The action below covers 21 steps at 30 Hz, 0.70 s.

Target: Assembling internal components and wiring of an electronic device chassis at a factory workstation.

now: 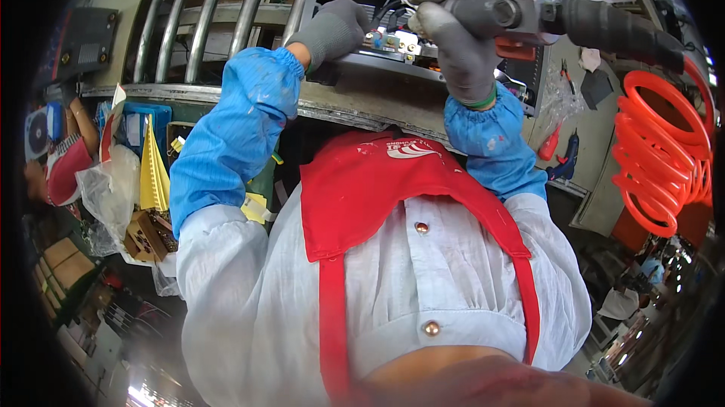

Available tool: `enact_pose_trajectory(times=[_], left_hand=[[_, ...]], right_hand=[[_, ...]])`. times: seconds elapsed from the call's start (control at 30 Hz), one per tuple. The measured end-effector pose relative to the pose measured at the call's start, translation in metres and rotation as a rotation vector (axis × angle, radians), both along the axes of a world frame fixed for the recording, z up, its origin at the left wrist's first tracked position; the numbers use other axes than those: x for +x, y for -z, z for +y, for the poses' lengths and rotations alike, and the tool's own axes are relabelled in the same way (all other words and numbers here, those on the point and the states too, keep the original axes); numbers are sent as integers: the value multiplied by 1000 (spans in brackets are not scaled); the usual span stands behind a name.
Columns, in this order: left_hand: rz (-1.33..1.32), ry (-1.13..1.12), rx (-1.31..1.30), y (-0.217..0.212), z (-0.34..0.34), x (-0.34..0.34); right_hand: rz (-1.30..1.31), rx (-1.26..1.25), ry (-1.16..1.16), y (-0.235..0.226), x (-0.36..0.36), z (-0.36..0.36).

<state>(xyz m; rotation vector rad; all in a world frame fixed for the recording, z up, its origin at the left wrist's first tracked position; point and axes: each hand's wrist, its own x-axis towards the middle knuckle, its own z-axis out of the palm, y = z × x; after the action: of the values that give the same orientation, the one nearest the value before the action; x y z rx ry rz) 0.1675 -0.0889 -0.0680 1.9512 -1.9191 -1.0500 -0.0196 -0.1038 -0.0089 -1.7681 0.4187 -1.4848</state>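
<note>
My right hand (462, 41), in a grey glove, wraps around a dark air-powered tool (502, 13). A thick black hose end (623, 26) runs from the tool to the right. My left hand (332, 32), gloved too, is closed at the front of an open metal housing (370, 61); what its fingers grip, if anything, is hidden. Between my hands, small metal fittings (396, 41) and black cables show inside the housing. The tool's working tip cannot be made out behind my fingers.
Metal rollers (208, 18) lie left of the housing. A coiled orange-red hose (664, 150) hangs at the right, near red-handled (550, 143) and blue-handled (564, 158) hand tools. Another person (68, 158) is at far left, beside a plastic bag (112, 192) and a yellow sheet (155, 173).
</note>
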Motion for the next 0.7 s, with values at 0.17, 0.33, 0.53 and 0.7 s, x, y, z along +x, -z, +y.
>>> enact_pose_trajectory(times=[0.17,0.33,0.53,0.7], left_hand=[[17,-13,32,1,1,1],[1,-6,21,-8,1,-1],[47,-10,17,-6,1,1],[74,94,-208,23,2,12]], right_hand=[[267,-388,148,23,7,-8],[150,202,-59,19,15,6],[218,208,-102,14,11,4],[493,220,-643,-19,3,-18]])
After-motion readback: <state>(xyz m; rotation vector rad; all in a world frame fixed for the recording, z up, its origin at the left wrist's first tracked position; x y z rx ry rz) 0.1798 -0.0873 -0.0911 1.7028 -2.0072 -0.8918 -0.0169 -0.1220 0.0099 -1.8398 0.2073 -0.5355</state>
